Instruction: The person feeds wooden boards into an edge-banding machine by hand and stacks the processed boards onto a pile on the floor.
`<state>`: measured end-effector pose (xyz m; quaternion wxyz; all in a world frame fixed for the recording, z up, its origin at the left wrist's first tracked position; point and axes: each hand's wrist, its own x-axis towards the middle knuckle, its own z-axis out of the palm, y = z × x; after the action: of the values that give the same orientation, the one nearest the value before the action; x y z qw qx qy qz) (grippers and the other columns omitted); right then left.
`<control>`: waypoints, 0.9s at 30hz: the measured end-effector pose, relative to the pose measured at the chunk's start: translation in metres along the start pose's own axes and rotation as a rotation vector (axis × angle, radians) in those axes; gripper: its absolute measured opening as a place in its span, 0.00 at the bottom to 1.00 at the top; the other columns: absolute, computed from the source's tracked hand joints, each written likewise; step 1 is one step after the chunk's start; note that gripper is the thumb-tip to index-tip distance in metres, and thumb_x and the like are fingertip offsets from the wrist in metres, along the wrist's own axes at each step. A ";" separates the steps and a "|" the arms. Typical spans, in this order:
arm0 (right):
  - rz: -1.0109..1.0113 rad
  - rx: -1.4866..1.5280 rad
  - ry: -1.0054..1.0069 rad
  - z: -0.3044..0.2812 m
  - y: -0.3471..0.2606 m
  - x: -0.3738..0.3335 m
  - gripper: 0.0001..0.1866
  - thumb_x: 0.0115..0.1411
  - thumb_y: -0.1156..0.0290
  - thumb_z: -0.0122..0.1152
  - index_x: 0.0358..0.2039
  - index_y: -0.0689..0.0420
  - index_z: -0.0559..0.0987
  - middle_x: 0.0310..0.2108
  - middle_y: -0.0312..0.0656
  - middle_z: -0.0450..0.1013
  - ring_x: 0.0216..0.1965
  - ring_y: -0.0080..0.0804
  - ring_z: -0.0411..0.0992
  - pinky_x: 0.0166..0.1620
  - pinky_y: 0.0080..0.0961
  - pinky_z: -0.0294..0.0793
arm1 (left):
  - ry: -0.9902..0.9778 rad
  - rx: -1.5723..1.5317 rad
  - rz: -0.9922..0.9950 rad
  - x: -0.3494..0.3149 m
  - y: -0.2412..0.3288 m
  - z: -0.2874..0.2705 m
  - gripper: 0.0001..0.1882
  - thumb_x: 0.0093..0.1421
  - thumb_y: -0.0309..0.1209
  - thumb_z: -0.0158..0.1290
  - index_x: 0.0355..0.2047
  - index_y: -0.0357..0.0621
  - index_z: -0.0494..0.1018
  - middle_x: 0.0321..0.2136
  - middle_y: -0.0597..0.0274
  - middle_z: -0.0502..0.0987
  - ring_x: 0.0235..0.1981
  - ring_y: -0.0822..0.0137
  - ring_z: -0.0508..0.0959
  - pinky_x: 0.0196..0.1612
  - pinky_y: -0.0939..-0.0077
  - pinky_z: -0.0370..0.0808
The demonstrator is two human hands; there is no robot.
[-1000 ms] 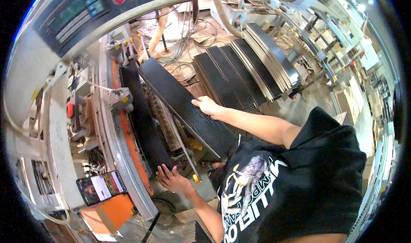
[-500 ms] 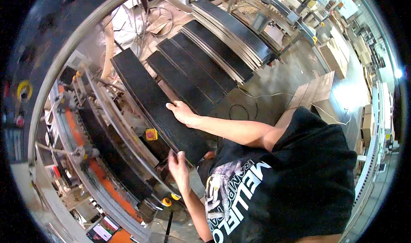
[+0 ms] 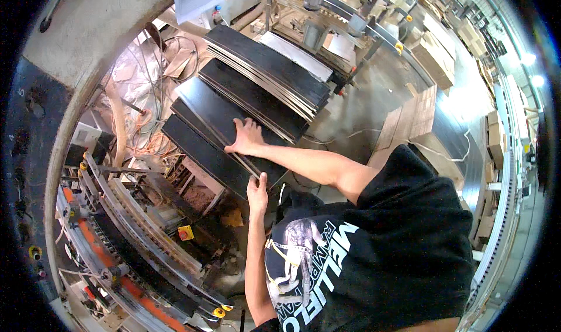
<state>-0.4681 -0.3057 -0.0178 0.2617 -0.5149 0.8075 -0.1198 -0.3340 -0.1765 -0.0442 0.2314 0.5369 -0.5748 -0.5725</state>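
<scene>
A long dark board [image 3: 201, 101] with a glossy top and a pale edge lies over other dark boards at the front of a row of stacks. On top of it rests my right hand [image 3: 248, 138], open, its fingers spread and its thumb by the board's left edge. My left hand [image 3: 257, 193] is closed on the board's near end; the thumb shows on top and the other fingers are partly hidden. Another dark board [image 3: 196, 151] sticks out beneath on the left. Behind stand further stacks of dark boards [image 3: 269, 66] with pale edges.
A machine with long metal rails [image 3: 137, 230] and an orange strip runs along the lower left, with a yellow-and-red button box [image 3: 185, 232] on it. Hoses and cables [image 3: 152, 127] lie at the back left. To the right is a large stack of boards [image 3: 409, 121] with a white cord.
Both hands and the board have moved from beside the machine rails to the stacks, where the board now lies. The right hand's fingers have spread, and the view has shifted.
</scene>
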 end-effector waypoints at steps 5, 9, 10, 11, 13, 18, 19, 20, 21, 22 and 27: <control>-0.016 -0.120 0.090 0.008 0.053 0.070 0.60 0.41 0.42 0.74 0.69 0.53 0.54 0.65 0.63 0.51 0.65 0.60 0.55 0.64 0.57 0.56 | 0.083 0.060 -0.115 -0.016 -0.078 -0.009 0.24 0.67 0.47 0.52 0.48 0.35 0.75 0.42 0.45 0.81 0.46 0.57 0.81 0.49 0.66 0.74; 0.024 -0.115 0.123 0.032 0.075 0.099 0.59 0.43 0.42 0.73 0.70 0.53 0.53 0.66 0.63 0.49 0.68 0.61 0.50 0.68 0.58 0.49 | 0.247 0.118 -0.242 -0.102 -0.161 -0.052 0.23 0.67 0.45 0.52 0.49 0.35 0.75 0.43 0.45 0.80 0.44 0.52 0.80 0.50 0.63 0.74; 0.021 -0.128 0.124 0.037 0.076 0.105 0.60 0.43 0.42 0.72 0.70 0.54 0.52 0.67 0.63 0.47 0.70 0.60 0.45 0.70 0.56 0.40 | 0.353 0.084 -0.238 -0.135 -0.200 -0.051 0.24 0.66 0.45 0.53 0.49 0.34 0.75 0.44 0.45 0.80 0.45 0.51 0.79 0.50 0.63 0.74; 0.012 -0.150 0.150 0.045 0.088 0.110 0.56 0.48 0.46 0.70 0.70 0.56 0.53 0.69 0.61 0.46 0.72 0.57 0.42 0.72 0.53 0.35 | 0.418 0.160 -0.303 -0.164 -0.207 -0.048 0.24 0.67 0.44 0.52 0.48 0.31 0.74 0.43 0.46 0.79 0.46 0.53 0.79 0.49 0.65 0.75; -0.140 -0.369 0.269 0.061 0.101 0.124 0.47 0.55 0.55 0.64 0.69 0.59 0.54 0.71 0.58 0.43 0.73 0.54 0.40 0.72 0.50 0.34 | 0.476 -0.193 -0.469 -0.226 -0.236 -0.040 0.23 0.70 0.43 0.49 0.48 0.30 0.72 0.41 0.47 0.78 0.45 0.56 0.79 0.48 0.66 0.75; -0.801 -0.598 0.277 0.090 0.084 0.168 0.31 0.54 0.67 0.55 0.60 0.63 0.71 0.65 0.52 0.62 0.71 0.50 0.50 0.73 0.46 0.40 | 0.699 -0.170 -0.667 -0.369 -0.272 0.002 0.19 0.71 0.38 0.46 0.46 0.30 0.69 0.35 0.51 0.78 0.37 0.59 0.80 0.36 0.65 0.77; -0.859 -0.688 0.179 0.087 0.084 0.175 0.31 0.55 0.67 0.54 0.60 0.62 0.71 0.65 0.52 0.63 0.71 0.50 0.51 0.73 0.46 0.40 | 0.709 -0.208 -0.726 -0.385 -0.269 0.016 0.16 0.70 0.38 0.48 0.39 0.33 0.69 0.31 0.56 0.75 0.31 0.64 0.75 0.31 0.68 0.73; -0.804 -0.808 0.091 0.083 0.087 0.185 0.31 0.56 0.65 0.54 0.61 0.62 0.70 0.66 0.51 0.62 0.72 0.47 0.50 0.73 0.46 0.39 | 0.722 -0.244 -0.778 -0.399 -0.265 0.030 0.16 0.70 0.38 0.50 0.33 0.36 0.69 0.26 0.61 0.72 0.25 0.68 0.71 0.25 0.71 0.69; -0.760 -0.937 0.000 0.080 0.084 0.194 0.31 0.57 0.64 0.53 0.62 0.61 0.70 0.67 0.51 0.61 0.73 0.44 0.49 0.73 0.46 0.37 | 0.859 -0.356 -0.778 -0.411 -0.262 0.057 0.18 0.68 0.39 0.55 0.26 0.40 0.65 0.23 0.65 0.68 0.22 0.72 0.67 0.23 0.77 0.63; -0.809 -1.052 -0.042 0.072 0.085 0.203 0.31 0.59 0.63 0.52 0.63 0.60 0.68 0.68 0.48 0.59 0.73 0.39 0.48 0.74 0.47 0.35 | 0.858 -0.394 -0.760 -0.422 -0.259 0.081 0.19 0.67 0.40 0.56 0.26 0.41 0.64 0.22 0.66 0.68 0.21 0.74 0.66 0.22 0.78 0.61; -0.852 -1.166 -0.101 0.049 0.132 0.200 0.31 0.62 0.61 0.52 0.64 0.59 0.67 0.70 0.45 0.57 0.74 0.38 0.46 0.74 0.46 0.34 | 0.816 -0.309 -0.668 -0.481 -0.327 0.126 0.19 0.68 0.43 0.54 0.25 0.47 0.66 0.19 0.69 0.67 0.19 0.77 0.63 0.21 0.80 0.57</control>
<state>-0.6100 -0.4229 -0.1799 -0.0878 -0.8457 0.4562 0.2625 -0.1777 0.3748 -0.2026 0.3174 0.8285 -0.1459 -0.4378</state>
